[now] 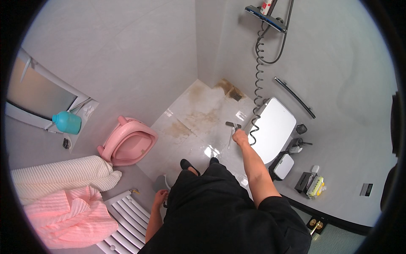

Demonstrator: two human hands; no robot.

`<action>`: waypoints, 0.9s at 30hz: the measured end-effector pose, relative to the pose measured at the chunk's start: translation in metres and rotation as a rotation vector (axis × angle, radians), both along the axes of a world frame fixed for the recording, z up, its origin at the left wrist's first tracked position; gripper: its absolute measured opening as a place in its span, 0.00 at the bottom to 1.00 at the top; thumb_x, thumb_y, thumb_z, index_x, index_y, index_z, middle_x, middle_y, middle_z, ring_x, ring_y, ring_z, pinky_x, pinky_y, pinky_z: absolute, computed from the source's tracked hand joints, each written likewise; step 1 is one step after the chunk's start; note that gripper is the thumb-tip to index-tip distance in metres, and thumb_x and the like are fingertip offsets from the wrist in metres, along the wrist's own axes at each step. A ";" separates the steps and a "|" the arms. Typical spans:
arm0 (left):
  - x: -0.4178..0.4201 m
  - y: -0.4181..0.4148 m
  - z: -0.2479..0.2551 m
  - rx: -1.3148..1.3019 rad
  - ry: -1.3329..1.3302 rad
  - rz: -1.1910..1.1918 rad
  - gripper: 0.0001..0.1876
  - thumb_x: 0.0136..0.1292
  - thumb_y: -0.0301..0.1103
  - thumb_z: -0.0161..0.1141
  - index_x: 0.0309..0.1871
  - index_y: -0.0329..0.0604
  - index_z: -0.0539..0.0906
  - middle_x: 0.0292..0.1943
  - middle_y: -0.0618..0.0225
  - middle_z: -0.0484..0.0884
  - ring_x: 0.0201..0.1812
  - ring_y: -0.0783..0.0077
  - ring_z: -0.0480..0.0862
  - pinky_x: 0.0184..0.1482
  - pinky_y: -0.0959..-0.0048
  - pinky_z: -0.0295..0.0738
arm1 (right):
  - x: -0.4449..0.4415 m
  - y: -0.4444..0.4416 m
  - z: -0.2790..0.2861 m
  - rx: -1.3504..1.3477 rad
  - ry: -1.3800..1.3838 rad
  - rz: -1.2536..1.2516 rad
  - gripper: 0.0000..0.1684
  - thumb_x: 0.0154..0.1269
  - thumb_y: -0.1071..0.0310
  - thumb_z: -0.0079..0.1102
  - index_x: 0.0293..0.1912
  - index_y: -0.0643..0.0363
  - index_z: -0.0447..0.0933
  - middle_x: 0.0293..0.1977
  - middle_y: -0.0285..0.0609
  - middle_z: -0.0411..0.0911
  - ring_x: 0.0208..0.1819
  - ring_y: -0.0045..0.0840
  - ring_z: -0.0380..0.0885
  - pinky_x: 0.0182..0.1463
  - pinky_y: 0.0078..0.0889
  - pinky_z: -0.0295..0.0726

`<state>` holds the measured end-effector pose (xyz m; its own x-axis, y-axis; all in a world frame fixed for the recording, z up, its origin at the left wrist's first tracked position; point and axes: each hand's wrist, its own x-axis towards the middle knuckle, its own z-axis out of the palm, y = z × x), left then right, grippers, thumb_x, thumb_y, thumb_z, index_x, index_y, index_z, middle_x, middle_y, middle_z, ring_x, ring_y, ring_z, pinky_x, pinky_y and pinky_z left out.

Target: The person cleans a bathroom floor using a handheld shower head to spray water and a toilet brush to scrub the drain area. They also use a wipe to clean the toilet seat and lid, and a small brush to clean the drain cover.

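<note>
My right hand (pixel 240 137) is closed around a small dark-handled tool beside the toilet. A T-shaped tool with a dark crossbar (pixel 232 124) and a thin pale handle is just beyond my fingers; whether it is the held one is unclear. Past it, brown stains (pixel 203 119) mark the glossy tiled floor, and darker dirt surrounds a drain (pixel 235 95) in the corner. My left hand (pixel 161 196) hangs low by my hip, its fingers curled near a dark loop; its grip is hidden. A grey-and-white object (pixel 162 183) is partly visible beyond it.
A toilet with a white lid (pixel 274 127) stands right, with a coiled hose (pixel 259 79) hanging over it. Left are a pink basin (pixel 131 144), towels (pixel 69 216) and a slatted rack (pixel 127 219). A small bin (pixel 283 166) is beside the toilet; a grab bar (pixel 295 97) is on the wall.
</note>
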<state>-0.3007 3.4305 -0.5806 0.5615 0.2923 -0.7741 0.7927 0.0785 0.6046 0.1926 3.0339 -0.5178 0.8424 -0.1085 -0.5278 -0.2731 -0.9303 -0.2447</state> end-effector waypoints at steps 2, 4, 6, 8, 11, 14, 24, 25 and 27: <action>0.002 0.002 0.001 0.006 -0.002 0.004 0.13 0.76 0.36 0.59 0.57 0.41 0.83 0.43 0.67 0.88 0.41 0.72 0.86 0.41 0.71 0.82 | 0.006 -0.005 -0.007 -0.020 0.060 0.091 0.19 0.64 0.68 0.52 0.47 0.66 0.85 0.51 0.62 0.84 0.57 0.53 0.83 0.60 0.47 0.83; 0.004 0.002 0.002 0.023 -0.004 -0.008 0.13 0.76 0.36 0.59 0.57 0.41 0.83 0.43 0.67 0.88 0.40 0.72 0.86 0.40 0.71 0.81 | 0.007 -0.005 -0.009 -0.028 0.069 0.116 0.18 0.63 0.68 0.53 0.46 0.67 0.85 0.50 0.62 0.84 0.56 0.52 0.83 0.59 0.47 0.83; 0.005 0.004 0.003 0.047 -0.013 -0.041 0.13 0.75 0.36 0.59 0.58 0.42 0.83 0.42 0.67 0.88 0.39 0.73 0.86 0.39 0.72 0.81 | 0.003 -0.004 -0.011 -0.024 0.024 0.070 0.18 0.61 0.69 0.54 0.45 0.68 0.85 0.49 0.62 0.85 0.54 0.52 0.84 0.58 0.48 0.83; 0.005 0.007 0.004 0.039 -0.032 -0.056 0.14 0.75 0.36 0.59 0.58 0.42 0.82 0.42 0.67 0.88 0.38 0.73 0.86 0.38 0.72 0.80 | 0.007 -0.005 -0.012 -0.028 0.075 0.096 0.17 0.61 0.70 0.54 0.45 0.67 0.86 0.48 0.62 0.85 0.52 0.52 0.85 0.57 0.48 0.84; 0.013 0.010 0.003 -0.007 -0.048 -0.071 0.14 0.75 0.36 0.58 0.59 0.42 0.81 0.42 0.67 0.88 0.38 0.73 0.86 0.36 0.74 0.79 | 0.008 -0.012 -0.019 -0.031 0.010 0.096 0.17 0.60 0.70 0.54 0.44 0.68 0.86 0.45 0.62 0.86 0.49 0.52 0.86 0.54 0.47 0.85; 0.014 0.010 0.006 0.003 -0.004 -0.080 0.14 0.75 0.37 0.58 0.58 0.42 0.81 0.42 0.67 0.88 0.38 0.73 0.85 0.35 0.74 0.78 | 0.016 -0.009 -0.009 -0.023 0.129 0.099 0.20 0.64 0.69 0.54 0.52 0.65 0.84 0.55 0.60 0.82 0.58 0.49 0.82 0.61 0.45 0.82; 0.015 0.013 0.002 -0.010 -0.035 -0.079 0.14 0.76 0.36 0.58 0.60 0.42 0.81 0.44 0.65 0.88 0.41 0.71 0.87 0.37 0.72 0.81 | 0.051 -0.019 0.009 -0.001 0.126 0.018 0.22 0.65 0.68 0.54 0.57 0.62 0.82 0.59 0.57 0.81 0.62 0.48 0.80 0.64 0.44 0.81; 0.012 0.013 0.000 -0.017 -0.043 -0.072 0.14 0.76 0.36 0.58 0.60 0.43 0.81 0.44 0.65 0.88 0.41 0.71 0.87 0.37 0.72 0.81 | 0.051 -0.017 0.009 0.006 0.123 0.018 0.22 0.65 0.69 0.54 0.57 0.62 0.81 0.59 0.56 0.81 0.62 0.48 0.81 0.64 0.44 0.81; 0.005 0.016 -0.007 -0.029 -0.066 -0.068 0.14 0.76 0.37 0.58 0.59 0.43 0.82 0.45 0.65 0.88 0.41 0.72 0.87 0.37 0.72 0.81 | 0.052 -0.014 0.006 -0.002 0.168 0.035 0.22 0.64 0.68 0.55 0.57 0.61 0.82 0.59 0.56 0.82 0.62 0.48 0.81 0.64 0.44 0.81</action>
